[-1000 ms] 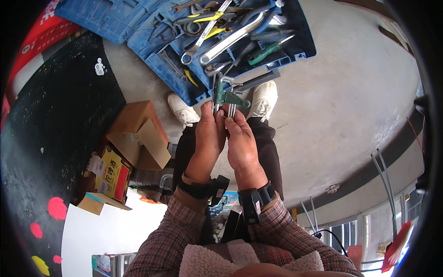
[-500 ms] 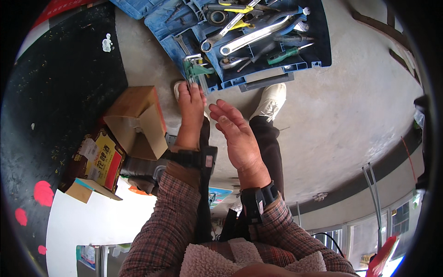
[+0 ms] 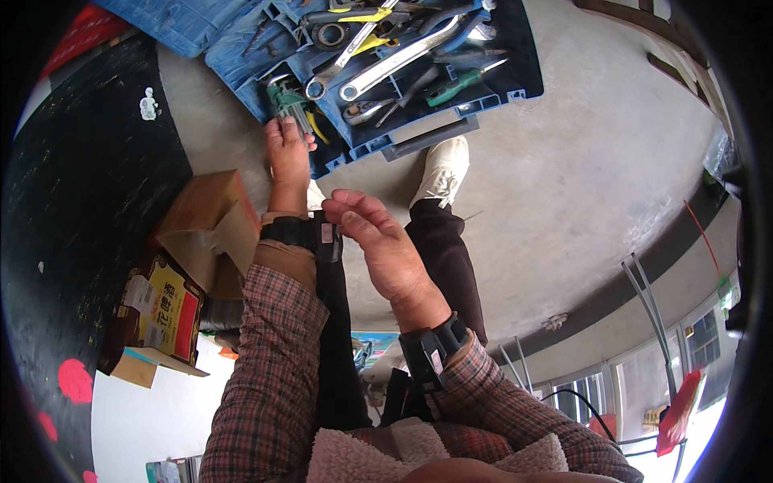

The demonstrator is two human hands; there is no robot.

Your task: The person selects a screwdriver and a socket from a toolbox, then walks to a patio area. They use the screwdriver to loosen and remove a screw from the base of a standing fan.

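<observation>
My left hand (image 3: pixel 287 153) is closed on a hex key set (image 3: pixel 288 103) with a green holder and metal keys, at the near left corner of a blue toolbox tray (image 3: pixel 328 165). Just beside it in the tray lies a yellow-handled tool (image 3: pixel 318 127), partly hidden. My right hand (image 3: pixel 390 249) hovers above the floor, its fingers stretched out and nothing in it. Inside the tray are a long chrome wrench (image 3: pixel 403 58), a ring spanner (image 3: pixel 351 56), a ratchet (image 3: pixel 366 111) and a green-handled screwdriver (image 3: pixel 456 87).
The toolbox's black handle (image 3: pixel 431 138) points toward me, near my white shoe (image 3: pixel 444 171). To the left stand an open cardboard box (image 3: pixel 197 216) and a printed carton (image 3: pixel 171 310), next to a black panel (image 3: pixel 88 161). Grey floor (image 3: pixel 555 209) stretches off to the right.
My left hand has brought the hex key set from the tray's near edge over into its left compartment. The right hand stays open, slightly lower in view. The whole view has shifted.
</observation>
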